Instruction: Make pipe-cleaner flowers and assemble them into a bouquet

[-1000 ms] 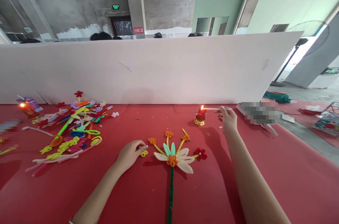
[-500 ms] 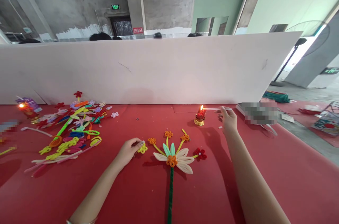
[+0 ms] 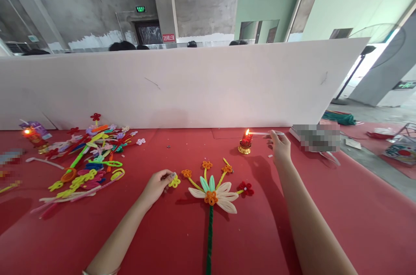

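Observation:
Between the fingertips of my left hand point(image 3: 159, 186) is a small yellow pipe-cleaner flower point(image 3: 174, 181), held just above the red surface. My right hand point(image 3: 279, 145) pinches a thin whitish glue stick point(image 3: 259, 133), its far tip at the flame of a lit red candle point(image 3: 246, 141) on a gold base. Between my arms lies a larger pipe-cleaner flower point(image 3: 227, 196) with cream and mint petals and an orange centre. Small orange blossoms and one red blossom point(image 3: 246, 188) sit on yellow stalks around it, and a green stem point(image 3: 209, 236) runs toward me.
A heap of colourful pipe-cleaner pieces point(image 3: 94, 153) lies at the left, beside a second lit candle point(image 3: 32, 136). Behind everything stands a long white board point(image 3: 195, 88). A blurred-out grey item point(image 3: 318, 138) rests beyond my right hand on the red table point(image 3: 156, 240).
Almost nothing differs. Both hands keep their holds, and the glue stick's tip stays at the candle flame; the view has shifted very slightly.

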Demonstrator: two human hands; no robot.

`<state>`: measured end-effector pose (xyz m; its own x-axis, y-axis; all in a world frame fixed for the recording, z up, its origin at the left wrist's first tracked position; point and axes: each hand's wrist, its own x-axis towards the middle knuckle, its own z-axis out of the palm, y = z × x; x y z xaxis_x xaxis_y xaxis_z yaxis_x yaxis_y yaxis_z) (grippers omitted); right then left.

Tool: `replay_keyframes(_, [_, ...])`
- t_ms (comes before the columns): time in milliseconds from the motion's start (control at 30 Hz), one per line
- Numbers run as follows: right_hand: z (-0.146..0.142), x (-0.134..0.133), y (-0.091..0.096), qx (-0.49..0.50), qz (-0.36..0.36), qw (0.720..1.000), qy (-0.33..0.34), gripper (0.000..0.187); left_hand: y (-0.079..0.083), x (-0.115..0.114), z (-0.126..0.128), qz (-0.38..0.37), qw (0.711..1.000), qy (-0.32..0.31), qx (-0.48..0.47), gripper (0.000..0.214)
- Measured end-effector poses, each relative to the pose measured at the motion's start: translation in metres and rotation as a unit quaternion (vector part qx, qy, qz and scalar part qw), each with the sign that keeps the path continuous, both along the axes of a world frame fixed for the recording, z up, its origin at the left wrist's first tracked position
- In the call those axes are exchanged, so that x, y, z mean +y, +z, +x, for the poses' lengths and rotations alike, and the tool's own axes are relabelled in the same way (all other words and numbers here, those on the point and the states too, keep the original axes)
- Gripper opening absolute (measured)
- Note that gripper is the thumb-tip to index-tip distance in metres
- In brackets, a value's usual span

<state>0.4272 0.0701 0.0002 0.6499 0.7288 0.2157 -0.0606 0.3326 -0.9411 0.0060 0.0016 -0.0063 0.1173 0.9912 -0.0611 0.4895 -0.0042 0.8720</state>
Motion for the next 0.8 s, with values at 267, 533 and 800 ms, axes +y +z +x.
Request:
replay_keyframes(267, [0.000, 0.000, -0.001, 0.002, 0.001, 1.000, -0.002, 0.035, -0.001, 0.000, 0.002, -0.022, 0.999, 0.005, -0.039, 0.046])
replay_keyframes(533, [0.008, -0.009, 0.020, 0.116, 0.035, 0.992, -0.027, 0.023, 0.000, -0.001, 0.003, -0.060, 0.990, 0.004, -0.131, 0.044])
replay_keyframes(800, [0.029, -0.051, 0.086, 0.252, 0.126, 0.959, -0.005, 0.019, 0.001, -0.002, 0.007, -0.060, 0.990, 0.000, -0.130, 0.044])
